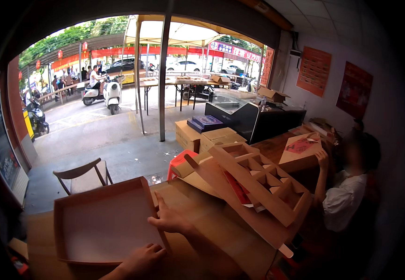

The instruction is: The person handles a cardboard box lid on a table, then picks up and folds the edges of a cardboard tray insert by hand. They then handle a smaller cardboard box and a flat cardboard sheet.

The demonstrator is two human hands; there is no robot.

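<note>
A shallow open cardboard tray (106, 224) lies in front of me on the brown table (202, 224). My right hand (169, 215) is at its right wall, thumb by the inner side and index finger stretched along the outside. My left hand (143, 257) rests at the tray's near right corner, its fingers curled near the rim; its grip is partly hidden. To the right, a cardboard box insert with square compartments (262, 175) lies tilted on a larger cardboard piece (223, 189), with a red printed piece (237, 189) beneath it.
A person (349, 185) at the right touches a cardboard box with a red label (300, 148). Beyond the table stand a wooden chair (83, 178), a red stool (179, 162), cardboard cartons (220, 136) and a glass display counter (251, 119). Scooters and a street lie outside.
</note>
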